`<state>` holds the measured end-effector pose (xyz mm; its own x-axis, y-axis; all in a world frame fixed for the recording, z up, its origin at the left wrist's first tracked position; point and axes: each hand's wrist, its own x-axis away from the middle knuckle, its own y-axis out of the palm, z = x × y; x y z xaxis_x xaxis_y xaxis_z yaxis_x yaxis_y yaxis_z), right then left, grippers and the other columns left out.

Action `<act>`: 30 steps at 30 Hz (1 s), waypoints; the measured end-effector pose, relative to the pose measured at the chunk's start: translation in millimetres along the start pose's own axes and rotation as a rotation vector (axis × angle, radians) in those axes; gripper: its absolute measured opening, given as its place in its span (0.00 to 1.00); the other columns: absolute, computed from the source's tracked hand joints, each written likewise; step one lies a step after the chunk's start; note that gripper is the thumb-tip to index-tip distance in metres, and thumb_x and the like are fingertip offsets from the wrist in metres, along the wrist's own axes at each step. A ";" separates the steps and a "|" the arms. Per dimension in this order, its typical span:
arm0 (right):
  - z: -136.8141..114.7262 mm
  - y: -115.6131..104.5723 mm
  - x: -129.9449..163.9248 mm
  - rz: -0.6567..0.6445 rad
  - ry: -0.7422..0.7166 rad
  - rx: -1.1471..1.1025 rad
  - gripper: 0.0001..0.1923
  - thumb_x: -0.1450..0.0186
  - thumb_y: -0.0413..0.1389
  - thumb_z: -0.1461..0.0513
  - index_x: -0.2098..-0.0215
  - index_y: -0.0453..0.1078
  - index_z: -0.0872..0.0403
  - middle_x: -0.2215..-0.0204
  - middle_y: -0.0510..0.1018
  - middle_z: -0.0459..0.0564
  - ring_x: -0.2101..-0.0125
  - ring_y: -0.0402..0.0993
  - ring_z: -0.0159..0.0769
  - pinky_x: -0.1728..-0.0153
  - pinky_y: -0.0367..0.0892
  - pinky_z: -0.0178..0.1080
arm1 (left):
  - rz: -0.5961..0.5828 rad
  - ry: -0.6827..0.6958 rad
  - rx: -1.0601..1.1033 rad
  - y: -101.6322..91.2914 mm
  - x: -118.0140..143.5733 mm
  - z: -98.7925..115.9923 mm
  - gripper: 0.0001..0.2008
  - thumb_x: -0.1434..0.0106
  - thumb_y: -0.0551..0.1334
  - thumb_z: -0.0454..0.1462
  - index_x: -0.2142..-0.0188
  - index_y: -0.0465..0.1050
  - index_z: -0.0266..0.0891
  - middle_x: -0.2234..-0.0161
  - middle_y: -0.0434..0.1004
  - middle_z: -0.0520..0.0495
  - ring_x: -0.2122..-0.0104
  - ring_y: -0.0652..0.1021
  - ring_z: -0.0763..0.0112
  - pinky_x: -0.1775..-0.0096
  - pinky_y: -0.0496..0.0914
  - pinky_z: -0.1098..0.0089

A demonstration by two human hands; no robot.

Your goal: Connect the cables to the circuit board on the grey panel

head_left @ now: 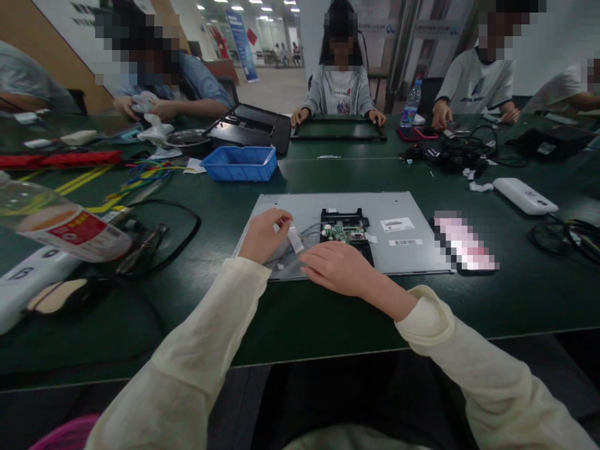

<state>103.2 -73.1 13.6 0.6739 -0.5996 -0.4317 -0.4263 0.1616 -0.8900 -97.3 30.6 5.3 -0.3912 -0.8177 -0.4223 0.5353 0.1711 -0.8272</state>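
A grey metal-backed panel (398, 201) lies flat on the table in front of me. On it sits a green circuit board (344, 232) in a black frame, with thin grey cables (309, 230) running out to the left. My left hand (266, 236) is over the panel's left part, thumb and fingers pinched at the upper end of a whitish strip of tape (295, 239). My right hand (340, 267) reaches in from the right, below the board. Its fingers are stretched and slightly apart, the tips by the strip's lower end; whether they touch it I cannot tell.
A phone (469, 244) lies right of the panel, a white device (525, 195) beyond it. Behind stands a blue bin (240, 164). A bottle (70, 225) and black cable (194, 231) lie left. Across the table, a person holds a black frame (338, 137); others work nearby.
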 end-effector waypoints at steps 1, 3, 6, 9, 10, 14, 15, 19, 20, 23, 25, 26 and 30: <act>4.5 -3.3 1.6 0.040 0.042 -0.013 0.16 0.29 0.43 0.60 0.56 0.70 0.59 0.58 0.77 0.57 0.57 0.72 0.39 0.56 0.65 0.41 | 0.033 -0.009 -0.002 -0.5 0.0 0.6 0.10 0.38 0.53 0.37 0.63 0.71 0.38 0.65 0.74 0.47 0.65 0.74 0.68 0.60 0.68 0.68; 17.1 -11.1 6.3 0.116 0.142 -0.026 0.16 0.29 0.43 0.59 0.54 0.70 0.58 0.57 0.77 0.56 0.56 0.72 0.39 0.55 0.65 0.41 | 0.071 -0.018 -0.011 -1.9 0.3 2.3 0.10 0.38 0.53 0.36 0.63 0.71 0.38 0.65 0.74 0.47 0.64 0.74 0.68 0.60 0.68 0.68; 42.7 -24.0 17.0 0.213 0.292 -0.016 0.16 0.30 0.44 0.60 0.53 0.71 0.57 0.56 0.77 0.55 0.56 0.72 0.40 0.54 0.65 0.42 | 0.085 -0.008 -0.043 -4.2 1.1 6.0 0.10 0.38 0.53 0.35 0.62 0.71 0.39 0.64 0.74 0.47 0.63 0.74 0.68 0.59 0.68 0.67; 69.5 -33.3 28.6 0.290 0.439 0.033 0.16 0.31 0.44 0.61 0.54 0.71 0.57 0.57 0.78 0.56 0.56 0.72 0.42 0.54 0.65 0.43 | 0.061 0.012 -0.084 -4.7 2.1 9.5 0.10 0.37 0.52 0.36 0.61 0.71 0.39 0.64 0.73 0.47 0.63 0.73 0.67 0.58 0.67 0.67; 77.1 -34.9 31.9 0.296 0.482 0.047 0.16 0.31 0.44 0.61 0.54 0.72 0.57 0.57 0.78 0.56 0.56 0.72 0.42 0.54 0.65 0.44 | 0.048 0.015 -0.093 -4.2 2.4 10.4 0.10 0.36 0.52 0.36 0.61 0.71 0.39 0.64 0.73 0.47 0.63 0.73 0.67 0.57 0.67 0.67; 99.0 -35.8 41.5 0.238 0.615 0.074 0.15 0.33 0.46 0.62 0.57 0.73 0.56 0.59 0.78 0.56 0.57 0.73 0.43 0.54 0.65 0.45 | -0.007 0.038 -0.101 -0.7 3.4 12.3 0.11 0.36 0.51 0.36 0.61 0.71 0.38 0.64 0.73 0.46 0.63 0.74 0.66 0.56 0.67 0.66; 102.8 -35.7 43.5 0.215 0.635 0.065 0.14 0.33 0.47 0.62 0.57 0.74 0.56 0.59 0.79 0.55 0.57 0.73 0.43 0.54 0.65 0.44 | -0.016 0.048 -0.103 0.0 3.5 12.3 0.11 0.36 0.51 0.36 0.62 0.71 0.38 0.64 0.73 0.46 0.62 0.74 0.66 0.56 0.67 0.65; 115.9 -37.9 53.5 0.167 0.679 -0.027 0.13 0.35 0.49 0.63 0.60 0.75 0.55 0.62 0.80 0.53 0.62 0.74 0.39 0.58 0.66 0.41 | -0.036 0.081 -0.106 0.6 3.8 10.3 0.10 0.36 0.51 0.35 0.62 0.71 0.39 0.63 0.73 0.45 0.61 0.74 0.65 0.55 0.67 0.64; 119.2 -38.9 56.8 0.166 0.690 -0.057 0.12 0.36 0.50 0.64 0.60 0.75 0.55 0.63 0.80 0.52 0.63 0.74 0.38 0.59 0.66 0.40 | -0.034 0.084 -0.102 0.3 3.8 9.6 0.10 0.36 0.51 0.34 0.62 0.71 0.39 0.63 0.73 0.45 0.61 0.74 0.65 0.55 0.67 0.64; 128.7 -40.9 67.2 0.134 0.736 -0.154 0.11 0.36 0.51 0.63 0.63 0.76 0.56 0.66 0.80 0.52 0.65 0.75 0.37 0.61 0.67 0.39 | -0.042 0.080 -0.098 -0.6 4.1 7.6 0.10 0.36 0.51 0.34 0.62 0.71 0.39 0.63 0.73 0.45 0.60 0.74 0.65 0.54 0.67 0.64; 133.1 -40.9 73.1 0.091 0.755 -0.227 0.10 0.37 0.52 0.62 0.64 0.76 0.55 0.67 0.80 0.51 0.66 0.75 0.37 0.62 0.67 0.39 | -0.063 0.071 -0.103 -0.7 4.6 6.8 0.10 0.36 0.51 0.34 0.62 0.71 0.39 0.63 0.74 0.45 0.60 0.74 0.65 0.55 0.67 0.64; 134.2 -40.8 75.2 0.071 0.756 -0.263 0.10 0.38 0.53 0.61 0.64 0.76 0.55 0.67 0.80 0.51 0.66 0.75 0.37 0.62 0.68 0.39 | -0.072 0.068 -0.103 -0.7 4.9 6.5 0.10 0.36 0.51 0.34 0.62 0.71 0.39 0.63 0.74 0.45 0.61 0.74 0.65 0.55 0.67 0.64; 130.2 -41.2 76.2 0.014 0.713 -0.396 0.10 0.40 0.56 0.59 0.62 0.76 0.54 0.63 0.79 0.52 0.66 0.75 0.36 0.63 0.69 0.39 | -0.078 0.057 -0.090 -1.1 5.9 5.4 0.10 0.36 0.51 0.34 0.62 0.71 0.40 0.63 0.74 0.45 0.61 0.74 0.64 0.55 0.68 0.63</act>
<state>250.7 -23.4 -1.7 0.1776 -0.9759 -0.1266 -0.7033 -0.0359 -0.7100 -96.1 22.6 5.8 -0.4720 -0.7983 -0.3740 0.4335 0.1592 -0.8870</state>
